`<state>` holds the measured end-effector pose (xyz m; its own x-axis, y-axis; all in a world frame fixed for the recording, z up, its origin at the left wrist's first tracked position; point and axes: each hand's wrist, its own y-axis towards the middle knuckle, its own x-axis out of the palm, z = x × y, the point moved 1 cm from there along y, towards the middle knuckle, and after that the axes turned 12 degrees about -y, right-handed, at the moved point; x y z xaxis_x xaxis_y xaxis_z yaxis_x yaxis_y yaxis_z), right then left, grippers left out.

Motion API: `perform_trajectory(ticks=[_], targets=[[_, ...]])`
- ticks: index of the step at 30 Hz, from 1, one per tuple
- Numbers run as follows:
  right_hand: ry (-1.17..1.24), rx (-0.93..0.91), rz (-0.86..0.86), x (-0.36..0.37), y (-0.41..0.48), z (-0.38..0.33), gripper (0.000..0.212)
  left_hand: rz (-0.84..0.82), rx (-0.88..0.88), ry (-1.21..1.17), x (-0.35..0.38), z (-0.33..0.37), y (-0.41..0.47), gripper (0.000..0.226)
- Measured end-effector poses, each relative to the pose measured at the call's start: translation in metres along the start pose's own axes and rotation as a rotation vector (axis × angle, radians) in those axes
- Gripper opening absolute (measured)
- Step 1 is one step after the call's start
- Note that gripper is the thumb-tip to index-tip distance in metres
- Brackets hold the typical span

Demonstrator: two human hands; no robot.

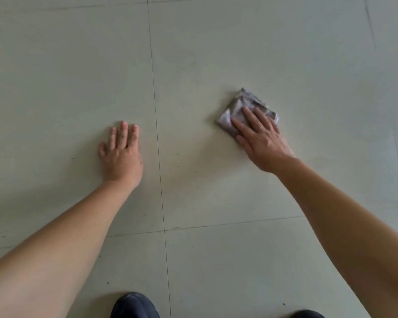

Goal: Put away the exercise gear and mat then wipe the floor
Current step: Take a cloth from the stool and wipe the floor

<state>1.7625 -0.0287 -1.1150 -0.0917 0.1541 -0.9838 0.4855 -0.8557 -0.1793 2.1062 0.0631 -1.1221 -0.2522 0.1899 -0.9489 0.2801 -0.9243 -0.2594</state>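
Our right hand (260, 136) presses flat on the folded grey cloth (246, 109) to scrub the pale tiled floor (216, 53); our left hand (121, 152), open and empty, braces our weight.

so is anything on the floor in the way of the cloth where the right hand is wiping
Nothing visible. The right hand presses flat on the folded cloth, and the tiled floor around it is bare except for small dark specks. The left hand rests flat on the neighbouring tile, well apart from the cloth.
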Motion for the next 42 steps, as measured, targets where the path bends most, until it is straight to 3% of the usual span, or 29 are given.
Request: perform_trajectory(ticks=[2,4,7,9,11,13,16,20,22,24,28,32,34,39,41,42], targets=[[0.128,0.267,-0.018,-0.005,0.016,-0.005,0.050,0.001,0.012,0.016,0.000,-0.001,0.000,0.065],[0.179,0.323,-0.018,-0.004,0.014,-0.036,0.051,0.005,0.022,0.016,0.000,-0.001,0.000,0.064],[0.114,-0.043,0.083,0.009,-0.030,-0.099,0.050,0.037,0.037,-0.007,-0.001,-0.001,0.001,0.062],[0.070,-0.342,0.045,0.017,-0.073,-0.124,0.050,0.061,0.061,-0.019,-0.002,-0.002,0.001,0.062],[0.064,-0.577,-0.010,0.020,-0.091,-0.118,0.047,0.070,0.068,-0.026,-0.003,-0.002,0.001,0.062],[0.046,-0.693,0.023,0.019,-0.073,-0.092,0.044,0.079,0.070,-0.025,-0.003,0.000,0.001,0.061],[-0.072,-0.479,0.043,0.009,-0.008,-0.036,0.049,0.086,0.096,0.004,-0.004,0.000,0.003,0.062],[0.125,0.293,-0.051,-0.019,0.078,0.005,0.052,0.093,0.109,0.031,-0.002,-0.003,0.003,0.064],[0.217,0.496,-0.082,-0.025,0.102,-0.009,0.053,0.096,0.101,0.029,-0.002,-0.004,0.003,0.064],[0.166,0.397,-0.068,-0.027,0.100,-0.045,0.054,0.078,0.097,0.025,-0.005,-0.003,0.003,0.062],[0.060,-0.075,-0.130,-0.022,0.034,-0.114,0.053,0.043,0.066,-0.037,-0.019,0.003,0.006,0.049],[0.018,-0.273,-0.180,-0.016,-0.009,-0.094,0.051,-0.005,0.041,-0.050,-0.032,0.009,0.019,0.049],[-0.041,-0.209,-0.173,-0.017,0.005,-0.063,0.052,-0.033,0.050,-0.041,-0.035,0.012,0.036,0.053],[0.127,0.404,-0.188,-0.025,0.079,-0.031,0.053,-0.043,0.068,-0.027,-0.042,0.023,0.106,0.056],[0.135,0.435,-0.157,-0.027,0.095,-0.055,0.053,-0.064,0.058,-0.027,-0.041,0.024,0.123,0.054],[0.118,0.363,-0.141,-0.027,0.096,-0.073,0.053,-0.072,0.050,-0.038,-0.039,0.024,0.128,0.053]])
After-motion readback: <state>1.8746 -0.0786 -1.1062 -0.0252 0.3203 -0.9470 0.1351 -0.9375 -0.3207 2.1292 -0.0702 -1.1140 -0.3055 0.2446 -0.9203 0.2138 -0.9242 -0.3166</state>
